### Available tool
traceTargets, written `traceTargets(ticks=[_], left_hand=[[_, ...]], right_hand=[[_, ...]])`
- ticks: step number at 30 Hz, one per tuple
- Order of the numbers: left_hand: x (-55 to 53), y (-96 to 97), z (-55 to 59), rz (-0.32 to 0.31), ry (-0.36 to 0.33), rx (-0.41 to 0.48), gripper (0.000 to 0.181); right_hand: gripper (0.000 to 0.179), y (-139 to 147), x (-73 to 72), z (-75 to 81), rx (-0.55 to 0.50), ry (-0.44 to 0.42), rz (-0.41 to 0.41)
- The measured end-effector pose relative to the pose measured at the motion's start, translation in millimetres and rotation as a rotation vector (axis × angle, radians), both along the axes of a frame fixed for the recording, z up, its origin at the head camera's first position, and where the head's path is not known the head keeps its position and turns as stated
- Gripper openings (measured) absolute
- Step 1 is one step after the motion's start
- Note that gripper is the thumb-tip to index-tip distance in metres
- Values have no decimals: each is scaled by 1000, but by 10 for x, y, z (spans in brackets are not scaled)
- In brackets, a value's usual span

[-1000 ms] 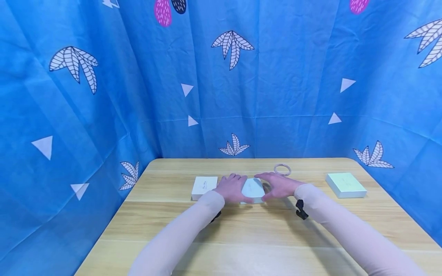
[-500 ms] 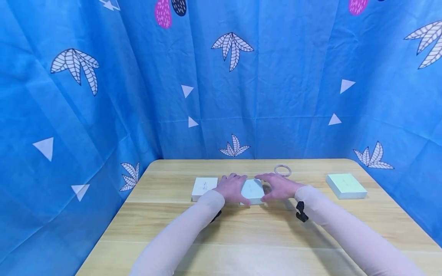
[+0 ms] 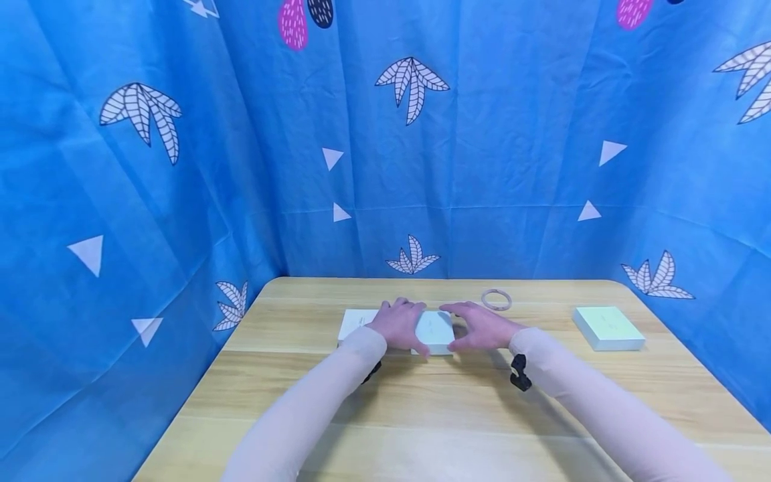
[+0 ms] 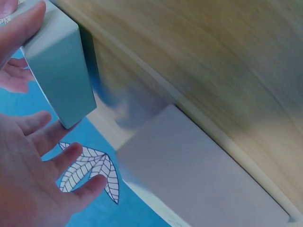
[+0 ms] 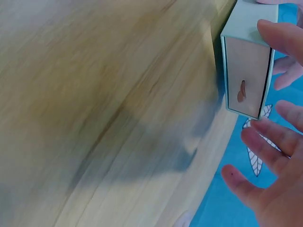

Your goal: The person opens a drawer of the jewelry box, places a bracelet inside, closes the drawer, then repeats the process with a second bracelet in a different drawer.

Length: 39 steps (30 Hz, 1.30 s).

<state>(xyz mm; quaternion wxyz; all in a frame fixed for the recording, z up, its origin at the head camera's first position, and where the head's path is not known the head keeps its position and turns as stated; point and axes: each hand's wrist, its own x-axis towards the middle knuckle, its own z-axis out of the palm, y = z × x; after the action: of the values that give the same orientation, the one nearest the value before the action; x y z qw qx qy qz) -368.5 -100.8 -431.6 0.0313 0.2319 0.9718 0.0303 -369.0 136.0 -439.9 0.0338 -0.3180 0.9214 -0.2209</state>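
Observation:
A small pale mint box (image 3: 435, 328) is on the wooden table between both hands in the head view. My left hand (image 3: 400, 326) grips its left side, thumb at the near edge and a fingertip at the far edge; the other fingers spread apart. On the opposite side my right hand (image 3: 482, 327) pinches the box the same way. In the right wrist view, the end of the box (image 5: 246, 71) shows a pale inner drawer with a small slot or tab. A white box (image 3: 354, 323) lies just left of my left hand, partly hidden by it.
Behind the right hand lies a thin pale purple ring (image 3: 497, 308). A box with a light green top (image 3: 610, 325) sits near the right edge of the table (image 3: 434, 415). Blue patterned curtain (image 3: 512, 134) hangs behind and at both sides.
Both hands have shifted slightly left with the mint box between them, bringing it closer to the white box. The ring and the green-topped box stay in place on the table.

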Motion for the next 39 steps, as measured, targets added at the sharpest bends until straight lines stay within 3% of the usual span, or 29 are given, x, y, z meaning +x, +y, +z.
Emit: traceTargets(ticks=[17,24,39], left_hand=[[15,-167,107,46,-44,-5,108],[42,-231,156,55,-57,-10,107],[-26,-322,121,73,-64,-35,108]], right_hand=[[94,-193,-4,-3,-4,6,-37],[93,-279,-21,-13,21,48,-37],[91,-431,6,-15,51,60,-44]])
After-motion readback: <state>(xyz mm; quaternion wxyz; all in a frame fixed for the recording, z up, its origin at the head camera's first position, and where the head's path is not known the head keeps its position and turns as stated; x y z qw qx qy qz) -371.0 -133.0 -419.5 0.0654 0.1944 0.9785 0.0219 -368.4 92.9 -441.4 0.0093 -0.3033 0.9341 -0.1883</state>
